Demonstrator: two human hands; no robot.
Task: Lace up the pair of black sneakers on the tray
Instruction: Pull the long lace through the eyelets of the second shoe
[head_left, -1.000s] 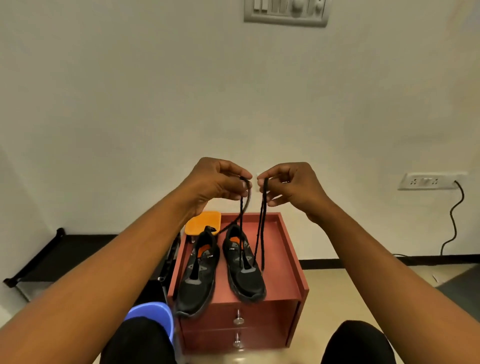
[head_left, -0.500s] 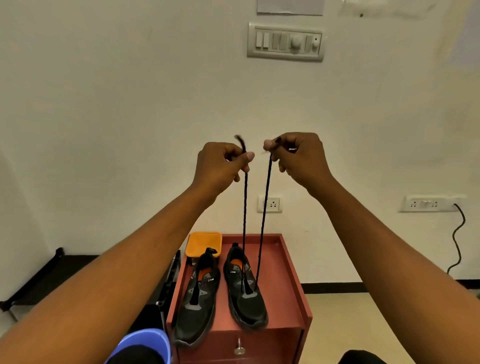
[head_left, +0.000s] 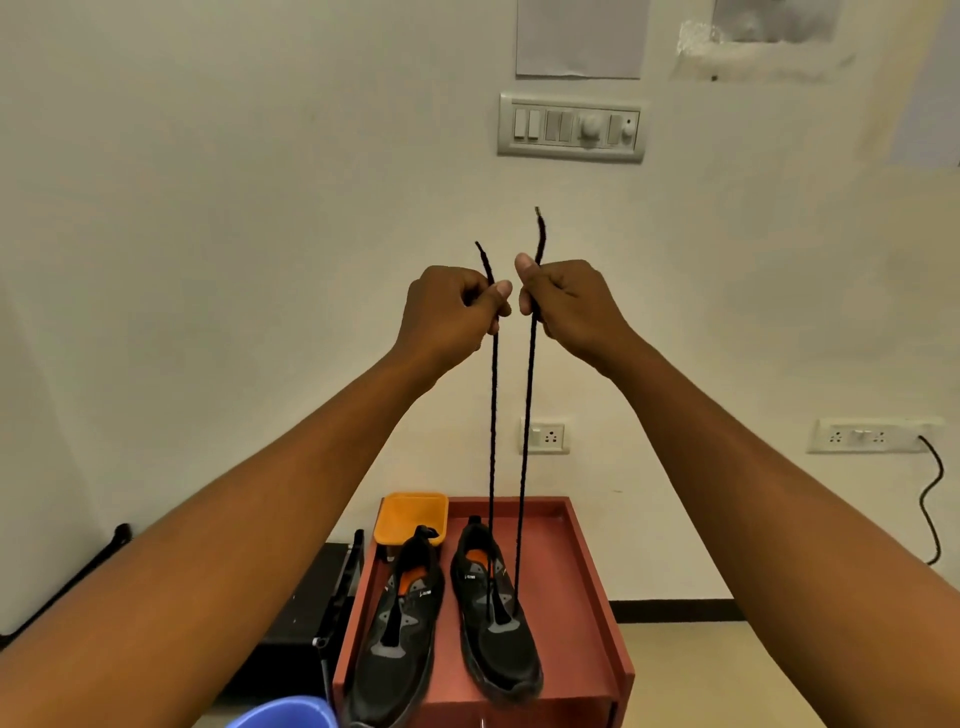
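Observation:
Two black sneakers stand side by side on a red-brown tray top (head_left: 576, 566). The left sneaker (head_left: 397, 639) shows no lace. From the right sneaker (head_left: 493, 618) a black lace (head_left: 527, 441) rises in two taut strands. My left hand (head_left: 449, 309) pinches the left strand near its end, high above the shoe. My right hand (head_left: 566, 301) pinches the right strand at the same height. Both lace tips stick up above my fists. The hands are close together, a small gap between them.
An orange box (head_left: 410, 517) sits at the tray's back left corner. A blue bucket rim (head_left: 283, 714) shows at the bottom left. A black rack (head_left: 322, 587) stands left of the cabinet. Wall sockets (head_left: 543, 435) and a switch panel (head_left: 571, 127) are behind.
Both hands have risen well above the tray, pulling the two lace strands straight and taut. The view has tilted upward.

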